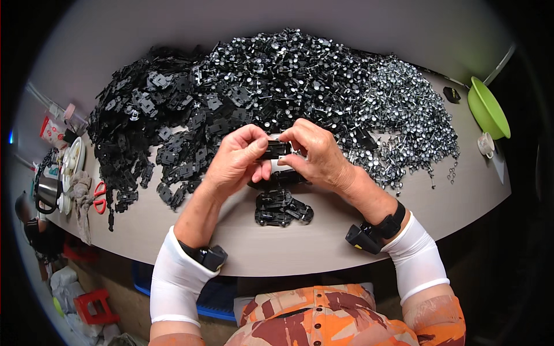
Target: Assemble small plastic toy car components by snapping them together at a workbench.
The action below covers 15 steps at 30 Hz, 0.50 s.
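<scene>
Black piece: the dark, narrow part (274,150) is between the two hands, lying roughly crosswise above the bench (242,248).
Left hand: the left hand (238,158) has its fingers closed on the black piece, the thumb laid over its left end and the other fingers curled below.
Right hand: the right hand (319,154) has thumb and forefinger curled narrowly about the right end of the black piece; a small bright bit shows there, too small to tell whether the fingers pinch it.
Under the hands: another dark object (283,178) with a pale patch above it, partly hidden by the fingers.
Nearest the person: a small cluster of black car-shaped parts (281,209) on the bench, just below the hands and apart from the fingers.
Left heap: flat black plates (144,98), piled high and spilling forward in loose clumps.
Middle heap: black parts with round silvery ends (277,75), beyond the hands.
Right heap: small silvery parts (398,109), thinning out toward the near side.
Right end of bench: a green bowl (489,108) tipped on its side, with a pale cup (486,145) near it.
Left end of bench: red-handled scissors (100,198), a crumpled cloth (81,196) and a metal kettle (47,190).
Forearms: white sleeves (179,282), with a black strapped device (210,258) near each wrist.
Floor: a red stool (96,307) at the left.
</scene>
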Tool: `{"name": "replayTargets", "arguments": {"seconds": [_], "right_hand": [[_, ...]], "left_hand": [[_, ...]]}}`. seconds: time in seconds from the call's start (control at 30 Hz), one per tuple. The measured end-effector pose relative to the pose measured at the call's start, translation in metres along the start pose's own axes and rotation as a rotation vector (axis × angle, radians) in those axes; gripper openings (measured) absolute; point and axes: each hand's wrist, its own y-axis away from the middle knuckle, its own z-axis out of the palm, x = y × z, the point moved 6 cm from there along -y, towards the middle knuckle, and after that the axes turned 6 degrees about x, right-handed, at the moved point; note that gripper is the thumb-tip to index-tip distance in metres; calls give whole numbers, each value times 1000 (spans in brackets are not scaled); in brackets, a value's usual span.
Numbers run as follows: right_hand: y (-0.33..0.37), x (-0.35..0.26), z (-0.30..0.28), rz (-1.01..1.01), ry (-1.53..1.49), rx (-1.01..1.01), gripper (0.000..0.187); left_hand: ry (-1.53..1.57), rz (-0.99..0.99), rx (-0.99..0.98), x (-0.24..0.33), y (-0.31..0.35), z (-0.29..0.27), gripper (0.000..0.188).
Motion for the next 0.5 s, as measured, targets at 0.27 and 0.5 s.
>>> {"name": "replayTargets", "arguments": {"seconds": [0.27,0.5], "right_hand": [[0,24,-23,229,48,55,27],[3,36,-24,224,120,73,27]], "left_hand": [[-1728,290,-54,47,23,13,26],[-1823,256,-151,23,19,21,26]]}}
